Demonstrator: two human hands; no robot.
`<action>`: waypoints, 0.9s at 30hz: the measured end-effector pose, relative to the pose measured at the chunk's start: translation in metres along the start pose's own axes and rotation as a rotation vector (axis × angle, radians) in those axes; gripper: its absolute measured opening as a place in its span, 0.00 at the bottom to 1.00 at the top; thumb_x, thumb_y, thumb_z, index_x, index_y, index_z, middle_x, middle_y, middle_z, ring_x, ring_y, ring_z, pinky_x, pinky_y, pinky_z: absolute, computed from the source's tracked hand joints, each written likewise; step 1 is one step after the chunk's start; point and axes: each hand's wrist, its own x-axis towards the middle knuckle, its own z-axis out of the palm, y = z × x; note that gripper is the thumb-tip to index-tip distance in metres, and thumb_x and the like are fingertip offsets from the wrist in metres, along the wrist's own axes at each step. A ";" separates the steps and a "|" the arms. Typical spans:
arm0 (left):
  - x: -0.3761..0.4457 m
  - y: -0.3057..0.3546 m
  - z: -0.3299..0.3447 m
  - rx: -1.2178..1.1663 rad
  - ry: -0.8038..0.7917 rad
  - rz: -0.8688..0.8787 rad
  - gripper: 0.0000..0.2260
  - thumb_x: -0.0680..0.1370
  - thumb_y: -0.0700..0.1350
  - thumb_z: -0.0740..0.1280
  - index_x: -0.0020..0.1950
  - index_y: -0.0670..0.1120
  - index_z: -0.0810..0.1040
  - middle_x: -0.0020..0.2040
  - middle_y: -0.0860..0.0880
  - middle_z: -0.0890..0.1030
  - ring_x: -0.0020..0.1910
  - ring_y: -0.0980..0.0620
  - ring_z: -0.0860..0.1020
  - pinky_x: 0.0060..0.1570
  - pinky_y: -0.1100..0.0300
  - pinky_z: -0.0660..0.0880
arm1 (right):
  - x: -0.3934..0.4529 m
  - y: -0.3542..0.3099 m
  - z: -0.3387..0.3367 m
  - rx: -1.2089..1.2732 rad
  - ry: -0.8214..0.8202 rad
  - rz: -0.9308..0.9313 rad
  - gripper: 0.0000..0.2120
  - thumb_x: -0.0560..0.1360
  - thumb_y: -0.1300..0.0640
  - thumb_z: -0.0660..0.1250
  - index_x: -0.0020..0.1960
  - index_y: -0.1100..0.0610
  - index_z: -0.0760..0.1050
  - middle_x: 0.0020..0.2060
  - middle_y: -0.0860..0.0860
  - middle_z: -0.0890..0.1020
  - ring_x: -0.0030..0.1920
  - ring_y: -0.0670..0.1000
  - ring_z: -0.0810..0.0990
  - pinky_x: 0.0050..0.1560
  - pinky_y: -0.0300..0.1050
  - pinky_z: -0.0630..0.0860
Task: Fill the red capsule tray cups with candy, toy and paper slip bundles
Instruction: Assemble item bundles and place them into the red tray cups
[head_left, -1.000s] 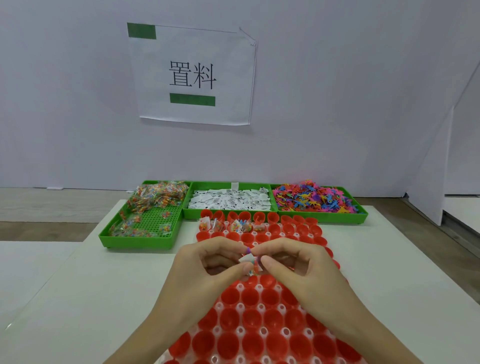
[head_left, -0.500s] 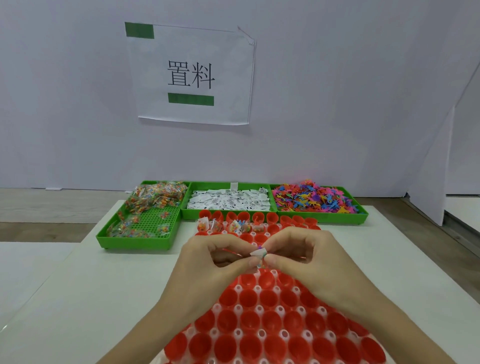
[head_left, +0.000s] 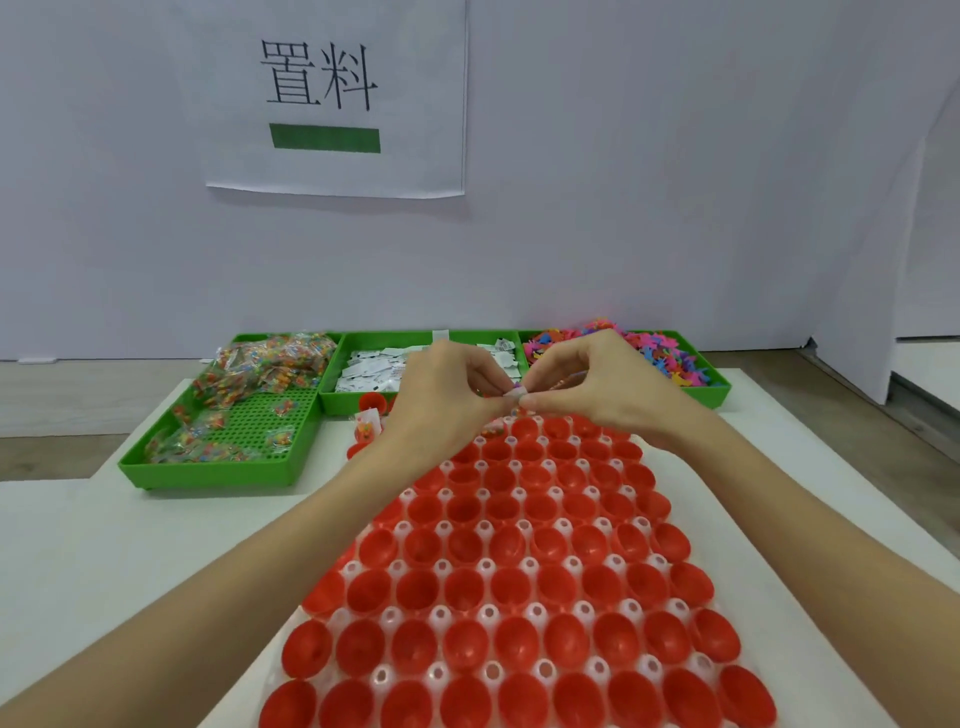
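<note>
The red capsule tray (head_left: 519, 582) runs down the middle of the white table, most of its cups holding nothing. A filled cup (head_left: 368, 427) shows at the tray's far left; my hands hide the rest of that far row. Above the far end, my left hand (head_left: 441, 400) and my right hand (head_left: 597, 387) meet fingertip to fingertip. Together they pinch a small bundle (head_left: 517, 391) of white paper slip with a bit of purple toy showing.
Three green trays line the far table edge: candy packets (head_left: 249, 384) at left, paper slips (head_left: 374, 366) in the middle, coloured plastic toys (head_left: 670, 358) at right. A white wall with a paper sign (head_left: 332, 98) stands behind. The table's left edge steps down to a floor.
Both hands have moved away from me toward the far end of the red tray, still pinching the bundle between them. The camera has tilted down and closer.
</note>
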 end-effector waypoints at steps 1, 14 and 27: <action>0.003 -0.003 0.003 0.015 -0.022 -0.001 0.05 0.71 0.45 0.81 0.40 0.46 0.87 0.35 0.53 0.86 0.35 0.63 0.83 0.36 0.74 0.74 | 0.002 0.004 0.000 -0.017 -0.012 0.008 0.05 0.70 0.56 0.80 0.45 0.52 0.86 0.39 0.48 0.88 0.43 0.44 0.87 0.52 0.44 0.83; 0.014 -0.015 0.025 0.298 -0.153 0.167 0.05 0.71 0.44 0.79 0.41 0.51 0.85 0.38 0.56 0.84 0.49 0.50 0.77 0.54 0.53 0.74 | 0.012 0.017 0.006 -0.245 -0.066 0.001 0.04 0.68 0.57 0.82 0.41 0.52 0.87 0.35 0.44 0.87 0.39 0.41 0.85 0.48 0.40 0.82; 0.020 -0.009 0.015 0.252 -0.229 0.151 0.03 0.72 0.43 0.79 0.43 0.48 0.88 0.37 0.53 0.86 0.38 0.60 0.82 0.43 0.70 0.75 | 0.019 0.013 -0.001 -0.303 -0.174 0.040 0.05 0.72 0.56 0.79 0.48 0.51 0.87 0.39 0.45 0.87 0.42 0.41 0.85 0.51 0.44 0.83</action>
